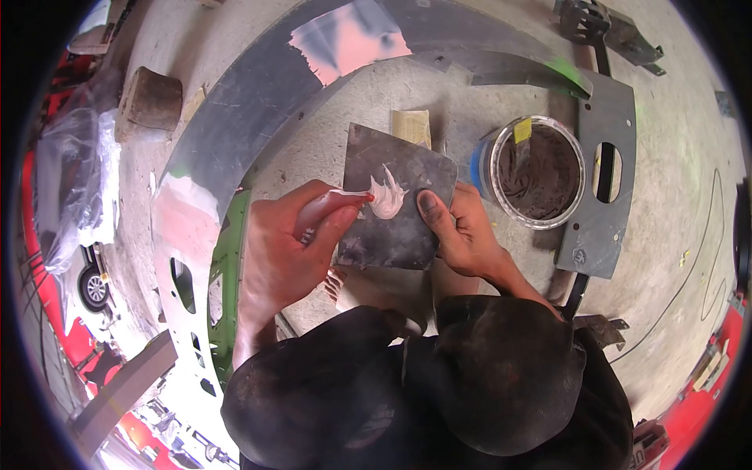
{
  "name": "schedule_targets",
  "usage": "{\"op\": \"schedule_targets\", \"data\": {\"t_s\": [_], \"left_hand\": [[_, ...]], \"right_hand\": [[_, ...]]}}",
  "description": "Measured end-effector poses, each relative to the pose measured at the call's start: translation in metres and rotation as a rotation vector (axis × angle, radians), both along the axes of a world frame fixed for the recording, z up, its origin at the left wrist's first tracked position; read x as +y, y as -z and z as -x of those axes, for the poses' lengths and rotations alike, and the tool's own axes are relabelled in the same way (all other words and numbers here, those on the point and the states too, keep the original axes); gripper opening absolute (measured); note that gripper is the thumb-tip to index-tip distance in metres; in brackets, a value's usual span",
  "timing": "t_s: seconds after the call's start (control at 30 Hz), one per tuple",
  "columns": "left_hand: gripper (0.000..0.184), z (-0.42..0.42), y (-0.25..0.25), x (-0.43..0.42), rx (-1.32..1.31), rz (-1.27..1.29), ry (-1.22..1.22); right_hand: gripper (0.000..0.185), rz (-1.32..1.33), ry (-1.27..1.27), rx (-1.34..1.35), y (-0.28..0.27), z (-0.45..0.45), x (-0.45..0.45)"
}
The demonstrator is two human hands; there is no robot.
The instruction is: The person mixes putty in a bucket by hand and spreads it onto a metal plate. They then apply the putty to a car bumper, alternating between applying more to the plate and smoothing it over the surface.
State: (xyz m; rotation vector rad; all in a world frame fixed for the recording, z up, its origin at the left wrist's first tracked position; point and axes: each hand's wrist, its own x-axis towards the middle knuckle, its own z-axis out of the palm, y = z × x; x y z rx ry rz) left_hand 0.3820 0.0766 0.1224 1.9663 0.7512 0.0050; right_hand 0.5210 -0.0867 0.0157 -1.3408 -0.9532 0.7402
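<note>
My left hand (283,244) is closed around a squeeze tube (323,207), pale and reddish, with a red tip. That tip meets the edge of a smear of pale pinkish paste (388,200) on a dark flat board (385,249). Gripping the board's right edge is my right hand (464,236), thumb on top and fingers partly hidden underneath. To the right of that hand stands an open round can (580,192) of brown-grey putty (556,168). A yellow-ended spreader (522,131) pokes up at the can's far rim.
A large curved grey panel (243,102) arches around the work, with pink filler patches (345,51). A grey plate with a slot (607,243) lies at right. A yellowish piece (412,125) lies behind the board, a brown block (150,102) at left. My knees (501,368) are close below.
</note>
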Motion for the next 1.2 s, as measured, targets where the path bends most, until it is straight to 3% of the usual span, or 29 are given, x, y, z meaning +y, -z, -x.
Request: {"op": "schedule_targets", "data": {"t_s": [0.53, 0.77, 0.9, 1.1, 1.2], "left_hand": [[0.011, 0.006, 0.004, 0.004, -0.001, 0.0, -0.013], [0.008, 0.012, -0.019, 0.006, -0.062, 0.072, -0.02], [0.008, 0.011, -0.008, 0.007, -0.102, 0.125, -0.024], [0.01, 0.006, -0.006, 0.013, 0.054, 0.026, 0.075], [0.011, 0.006, 0.004, 0.014, -0.023, 0.029, 0.065]], "right_hand": [[0.027, -0.069, 0.031, -0.004, 0.004, 0.004, 0.003], [0.027, 0.15, 0.002, 0.156, 0.0, 0.002, -0.006], [0.028, 0.119, 0.003, 0.09, 0.001, 0.002, -0.005], [0.027, 0.096, -0.012, 0.04, 0.0, 0.001, -0.006], [0.027, 0.068, -0.017, 0.026, 0.001, 0.001, -0.004]]}}
